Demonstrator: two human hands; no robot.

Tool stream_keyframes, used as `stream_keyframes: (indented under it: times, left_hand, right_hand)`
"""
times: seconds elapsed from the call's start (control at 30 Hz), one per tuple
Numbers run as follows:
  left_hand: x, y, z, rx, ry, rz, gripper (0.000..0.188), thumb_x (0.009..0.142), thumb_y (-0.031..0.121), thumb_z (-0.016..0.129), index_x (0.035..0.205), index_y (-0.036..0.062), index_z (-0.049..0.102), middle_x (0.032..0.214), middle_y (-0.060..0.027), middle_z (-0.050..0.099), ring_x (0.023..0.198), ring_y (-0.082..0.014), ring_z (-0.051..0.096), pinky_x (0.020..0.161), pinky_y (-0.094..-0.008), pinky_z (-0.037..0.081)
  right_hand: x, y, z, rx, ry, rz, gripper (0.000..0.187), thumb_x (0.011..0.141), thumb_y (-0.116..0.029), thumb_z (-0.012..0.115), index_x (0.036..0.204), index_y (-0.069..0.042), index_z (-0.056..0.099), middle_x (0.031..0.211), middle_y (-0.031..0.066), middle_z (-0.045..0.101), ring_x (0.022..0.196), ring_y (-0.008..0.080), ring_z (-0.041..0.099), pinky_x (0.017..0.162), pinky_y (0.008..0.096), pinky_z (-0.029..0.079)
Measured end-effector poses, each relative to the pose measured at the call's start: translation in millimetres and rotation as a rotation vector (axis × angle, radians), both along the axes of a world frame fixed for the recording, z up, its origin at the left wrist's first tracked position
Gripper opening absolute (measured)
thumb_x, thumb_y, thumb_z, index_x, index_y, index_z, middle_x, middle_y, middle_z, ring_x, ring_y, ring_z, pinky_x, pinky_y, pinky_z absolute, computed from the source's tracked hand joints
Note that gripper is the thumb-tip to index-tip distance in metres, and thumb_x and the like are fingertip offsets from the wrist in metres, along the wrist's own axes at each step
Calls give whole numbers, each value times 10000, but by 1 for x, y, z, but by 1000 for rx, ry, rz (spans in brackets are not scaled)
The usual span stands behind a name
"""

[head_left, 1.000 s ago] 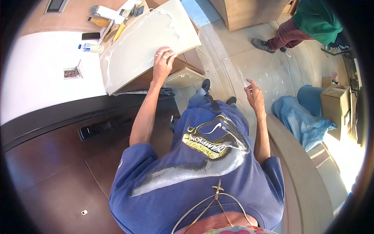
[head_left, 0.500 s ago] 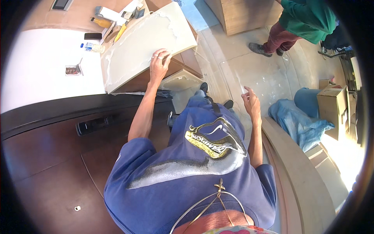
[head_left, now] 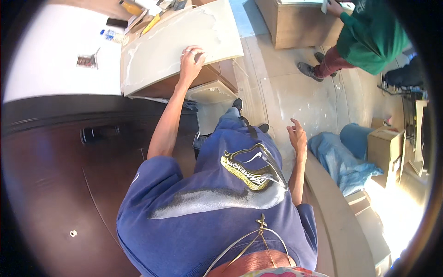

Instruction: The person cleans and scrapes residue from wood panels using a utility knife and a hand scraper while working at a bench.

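Observation:
My left hand [head_left: 192,62] is at the front edge of a cream-coloured panel [head_left: 161,51] with pale, uneven patches on its surface. Its fingers are curled together with the thumb close to them; anything between them is hidden. Whether the hand presses on the panel is hard to tell. My right hand [head_left: 297,138] hangs in the air over the floor at my right side, its forefinger stretched out, the other fingers loosely bent and nothing visible in them. Below the panel show brown cabinet sides and a second cream board [head_left: 211,92].
Far left on a white countertop [head_left: 41,60] lie a dark phone [head_left: 117,22] and a plastic bottle [head_left: 113,36]. A yellow-handled tool [head_left: 151,24] rests beyond the panel. A person in green [head_left: 369,41] stands far right by a wooden cabinet [head_left: 295,27]. Blue plastic sheeting [head_left: 341,161] and a cardboard box [head_left: 385,150] sit right.
My view has shifted a little, with the panel now higher in it. My left hand's fingers have curled in more closely. The person in green now shows a hand at the far cabinet's top.

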State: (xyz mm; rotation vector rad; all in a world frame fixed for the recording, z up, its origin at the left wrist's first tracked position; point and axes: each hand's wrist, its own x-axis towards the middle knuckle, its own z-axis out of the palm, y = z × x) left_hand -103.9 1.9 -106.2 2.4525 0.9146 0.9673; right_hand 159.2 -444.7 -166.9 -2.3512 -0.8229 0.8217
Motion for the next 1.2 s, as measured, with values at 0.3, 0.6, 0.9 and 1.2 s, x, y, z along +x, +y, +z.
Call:
stream_keyframes:
  times: [0.3, 0.6, 0.9, 1.2]
  left_hand:
    - [9, -9, 8, 9, 0, 39, 137, 888, 145, 715, 1001, 70, 693, 1151, -96, 671, 1125, -340, 607, 930, -490, 485]
    - [30, -23, 20, 98, 60, 115, 131, 899, 151, 689, 995, 62, 685, 1148, -112, 660, 1101, -371, 594, 924, -493, 489]
    - [49, -49, 75, 51, 46, -232, 143, 912, 189, 731, 949, 54, 701, 1128, -104, 679, 1077, -340, 599, 939, -462, 475]
    - [112, -98, 131, 106, 83, -288, 130, 890, 188, 749, 908, 71, 694, 1060, -68, 679, 1026, -334, 592, 903, -449, 489]
  right_hand:
    - [26, 56, 17, 60, -78, 265, 451, 967, -216, 652, 1402, -116, 592, 995, 176, 740, 863, 313, 729, 801, 429, 563]
    - [2, 77, 39, 87, 0, 302, 423, 954, -221, 653, 1363, -117, 627, 1015, 181, 749, 923, 350, 726, 842, 445, 562]
    - [-8, 147, 122, 554, 95, 251, 364, 980, -140, 653, 1336, -71, 634, 973, 161, 722, 853, 238, 717, 782, 370, 554]
    - [72, 202, 209, 647, -703, 565, 357, 910, -304, 741, 1262, -253, 713, 1248, 16, 609, 1126, 262, 585, 931, 459, 429]
